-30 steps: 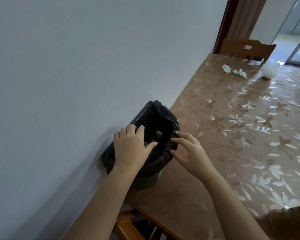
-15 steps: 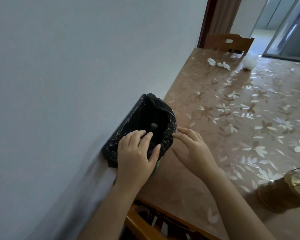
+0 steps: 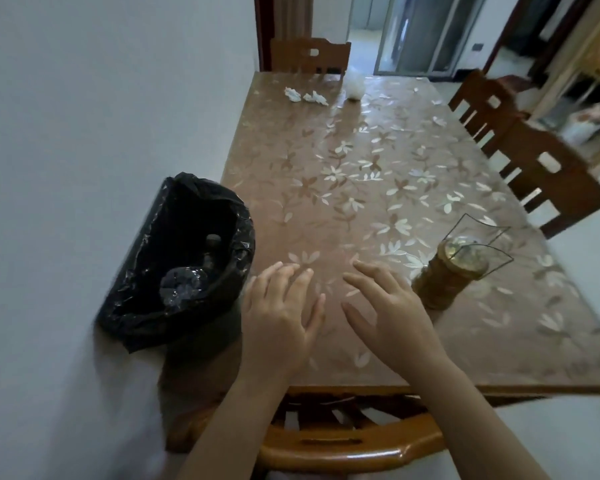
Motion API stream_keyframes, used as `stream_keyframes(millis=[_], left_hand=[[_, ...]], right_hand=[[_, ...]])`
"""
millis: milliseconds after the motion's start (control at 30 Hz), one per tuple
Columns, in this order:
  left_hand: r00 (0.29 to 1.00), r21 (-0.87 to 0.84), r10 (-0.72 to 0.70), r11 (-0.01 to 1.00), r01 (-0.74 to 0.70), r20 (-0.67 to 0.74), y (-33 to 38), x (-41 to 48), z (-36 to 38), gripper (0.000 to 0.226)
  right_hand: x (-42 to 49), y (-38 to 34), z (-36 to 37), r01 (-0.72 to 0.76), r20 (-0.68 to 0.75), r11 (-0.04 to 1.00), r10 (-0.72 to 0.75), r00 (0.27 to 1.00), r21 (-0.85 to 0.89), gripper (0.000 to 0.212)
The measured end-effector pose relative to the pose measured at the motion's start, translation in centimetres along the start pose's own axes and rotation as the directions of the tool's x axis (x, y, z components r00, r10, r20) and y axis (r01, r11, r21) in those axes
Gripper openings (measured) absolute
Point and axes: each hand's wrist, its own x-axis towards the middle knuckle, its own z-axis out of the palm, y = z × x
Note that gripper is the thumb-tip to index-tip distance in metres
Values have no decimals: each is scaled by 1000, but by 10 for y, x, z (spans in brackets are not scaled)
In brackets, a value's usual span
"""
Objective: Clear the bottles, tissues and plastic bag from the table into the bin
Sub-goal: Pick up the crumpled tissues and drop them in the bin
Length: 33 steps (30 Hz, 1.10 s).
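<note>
Hands empty: my left hand and right hand hover spread-fingered over the surface. Bottles lie in the bin; tissues and plastic bag sit at the far end.

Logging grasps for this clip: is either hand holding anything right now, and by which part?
Nothing is held. The left hand and right hand are both open and empty, fingers spread above the table, beside the bin.
</note>
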Motion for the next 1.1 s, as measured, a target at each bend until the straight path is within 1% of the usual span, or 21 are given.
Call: stream_keyframes(millis=[133, 267, 367, 467, 600, 800, 933, 1100], left_hand=[[995, -49, 79, 996, -76, 61, 37, 1, 11, 39], [986, -59, 155, 987, -151, 61, 83, 5, 24, 37], [980, -92, 191, 978, -185, 60, 133, 0, 41, 32], [966, -151, 244, 961, -230, 86, 194, -10, 60, 36], [935, -206, 332, 930, -303, 123, 281, -22, 89, 38], [842, -298, 514, 840, -454, 165, 394, -33, 134, 40], [796, -356, 579, 792, -496, 178, 446, -26, 167, 41], [758, -411, 630, 744, -528, 167, 492, 1, 218, 40]], right_hand=[[-27, 20, -20, -102, -58, 994, 100, 993, -25, 40], [-56, 50, -47, -156, -143, 988, 151, 978, -21, 39], [-85, 84, -75, -207, -175, 978, 207, 963, 18, 39], [-121, 125, -108, -263, -220, 964, 266, 939, 41, 38], [-176, 183, -154, -358, -301, 932, 355, 885, 47, 36], [-241, 258, -210, -518, -389, 855, 486, 783, 25, 41], [-259, 303, -231, -600, -437, 800, 547, 714, 21, 37], [-258, 362, -245, -678, -447, 735, 610, 655, 10, 36]])
